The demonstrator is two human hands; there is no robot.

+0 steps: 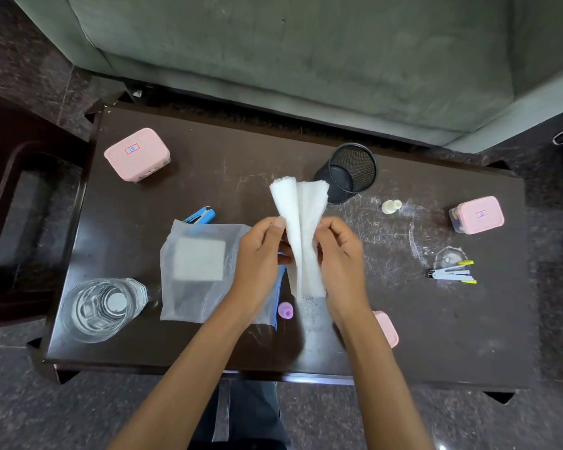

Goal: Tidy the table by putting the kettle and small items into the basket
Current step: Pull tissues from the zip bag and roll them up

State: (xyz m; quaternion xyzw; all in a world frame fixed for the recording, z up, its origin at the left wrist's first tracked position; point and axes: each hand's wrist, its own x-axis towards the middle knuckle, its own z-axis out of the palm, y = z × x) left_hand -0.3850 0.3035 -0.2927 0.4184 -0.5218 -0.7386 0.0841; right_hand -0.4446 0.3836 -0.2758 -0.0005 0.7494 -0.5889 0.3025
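Note:
My left hand (260,258) and my right hand (340,258) both grip a white cloth (301,228), held up over the middle of the dark table (241,151) and folded lengthwise. A black mesh basket (350,172) lies tipped just beyond the cloth. Small items are scattered on the table: a blue stapler (202,216), a white-and-yellow stapler (452,274), a cream bottle cap (390,206) and a pink cap (285,310). No kettle is in view.
A pink-lidded box (137,154) sits far left, another pink box (478,214) at the right, and a third pink box (387,329) is partly hidden under my right forearm. A clear water bottle (101,306) and a translucent bag (202,271) lie near left. A sofa (306,60) stands behind.

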